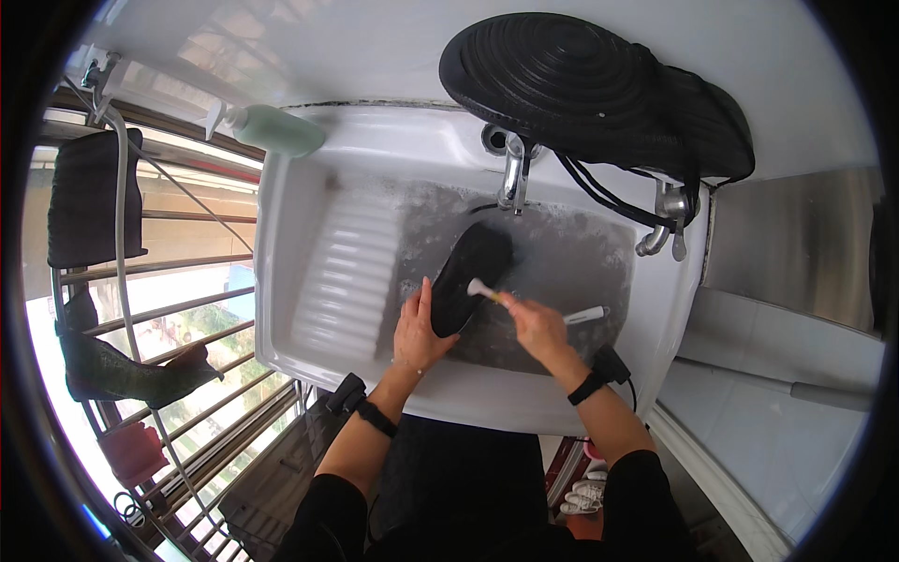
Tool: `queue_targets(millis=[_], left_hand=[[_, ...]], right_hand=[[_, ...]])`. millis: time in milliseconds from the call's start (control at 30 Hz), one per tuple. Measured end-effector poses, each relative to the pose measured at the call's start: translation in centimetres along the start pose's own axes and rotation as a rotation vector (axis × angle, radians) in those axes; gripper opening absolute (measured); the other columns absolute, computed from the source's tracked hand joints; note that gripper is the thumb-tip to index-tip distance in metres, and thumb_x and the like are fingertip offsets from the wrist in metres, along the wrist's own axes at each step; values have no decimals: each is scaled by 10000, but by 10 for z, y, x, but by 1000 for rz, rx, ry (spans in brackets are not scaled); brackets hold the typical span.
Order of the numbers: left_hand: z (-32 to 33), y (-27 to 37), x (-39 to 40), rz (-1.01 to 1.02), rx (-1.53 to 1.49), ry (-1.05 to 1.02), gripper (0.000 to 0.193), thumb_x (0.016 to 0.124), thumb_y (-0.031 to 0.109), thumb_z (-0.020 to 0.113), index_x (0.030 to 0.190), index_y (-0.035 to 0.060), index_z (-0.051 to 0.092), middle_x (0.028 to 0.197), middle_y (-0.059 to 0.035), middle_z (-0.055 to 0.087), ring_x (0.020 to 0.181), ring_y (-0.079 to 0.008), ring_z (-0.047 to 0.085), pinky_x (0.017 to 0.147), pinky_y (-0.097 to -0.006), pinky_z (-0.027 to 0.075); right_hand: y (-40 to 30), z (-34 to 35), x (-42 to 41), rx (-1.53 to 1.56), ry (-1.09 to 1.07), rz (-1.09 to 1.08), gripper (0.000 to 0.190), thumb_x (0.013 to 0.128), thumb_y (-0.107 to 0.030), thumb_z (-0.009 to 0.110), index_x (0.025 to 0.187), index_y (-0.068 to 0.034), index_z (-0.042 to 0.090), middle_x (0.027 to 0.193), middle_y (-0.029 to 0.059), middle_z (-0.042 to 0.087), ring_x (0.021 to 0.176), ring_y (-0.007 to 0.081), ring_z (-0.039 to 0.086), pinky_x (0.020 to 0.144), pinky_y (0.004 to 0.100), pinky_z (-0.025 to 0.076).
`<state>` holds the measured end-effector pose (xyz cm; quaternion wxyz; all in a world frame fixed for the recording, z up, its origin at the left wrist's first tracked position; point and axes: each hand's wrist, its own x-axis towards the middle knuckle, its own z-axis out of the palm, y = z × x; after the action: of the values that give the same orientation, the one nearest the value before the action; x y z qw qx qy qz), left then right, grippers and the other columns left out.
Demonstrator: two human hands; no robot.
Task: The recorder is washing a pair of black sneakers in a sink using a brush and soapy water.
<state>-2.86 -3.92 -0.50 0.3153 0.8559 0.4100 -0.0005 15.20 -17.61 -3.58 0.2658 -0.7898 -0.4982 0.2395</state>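
Note:
A black shoe (472, 270) lies slantwise at the surface of the grey, foamy water in a white ceramic laundry sink (281, 267). Against its near left edge rests my left hand (418, 336), index finger stretched along the side and thumb by the near end. My right hand (539, 327) is closed on the handle of a small brush (495, 294), whose pale head touches or nearly touches the shoe's right side. Just right of that hand, a white-handled object (584, 315) lies partly in the water.
A chrome faucet (514, 175) reaches over the water. Beside it, a large black bag (590, 98) hangs with loose straps near a second tap (664, 228). A green pump bottle (281, 131) lies on the back left rim. Ridges of a washboard (344, 274) line the left side.

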Motion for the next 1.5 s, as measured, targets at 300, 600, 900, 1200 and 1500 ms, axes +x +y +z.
queue_targets(millis=[300, 600, 900, 1200, 1500], left_hand=[[3, -9, -5, -24, -9, 26, 1120, 532, 214, 819, 1408, 39, 144, 1157, -185, 426, 1031, -351, 465, 881, -399, 426], [5, -14, -12, -332, -175, -96, 1056, 546, 253, 820, 1368, 28, 197, 1180, -187, 417, 1115, -349, 452, 914, -389, 419], [6, -26, -20, -116, -208, 166, 809, 530, 189, 818, 1198, 17, 396, 1114, -164, 482, 1062, -344, 481, 893, -394, 423], [5, -14, -13, -95, -280, 168, 793, 516, 168, 820, 1172, 29, 397, 1099, -152, 460, 1034, -336, 494, 880, -385, 429], [10, -15, -20, -93, -220, 119, 780, 529, 187, 808, 1169, 27, 392, 1072, -158, 457, 1013, -342, 492, 850, -392, 434]], right_hand=[[-21, 17, -22, -16, -53, -45, 301, 846, -192, 544, 1129, -280, 598, 718, 73, 572, 617, 308, 580, 524, 431, 450], [172, 29, -10, -83, 427, 398, 266, 855, -146, 506, 1106, -127, 590, 936, 176, 620, 857, 357, 589, 735, 426, 459], [-42, 8, -3, 432, 18, -140, 306, 869, -175, 558, 1173, -189, 589, 698, 106, 602, 542, 240, 569, 517, 345, 451], [-23, 0, 25, -45, -13, -20, 385, 815, -88, 545, 1174, -226, 573, 740, 79, 618, 621, 280, 605, 509, 392, 474], [-3, 11, 44, -147, 83, -7, 334, 833, -154, 541, 1137, -288, 579, 679, 72, 579, 610, 298, 592, 529, 413, 472]])
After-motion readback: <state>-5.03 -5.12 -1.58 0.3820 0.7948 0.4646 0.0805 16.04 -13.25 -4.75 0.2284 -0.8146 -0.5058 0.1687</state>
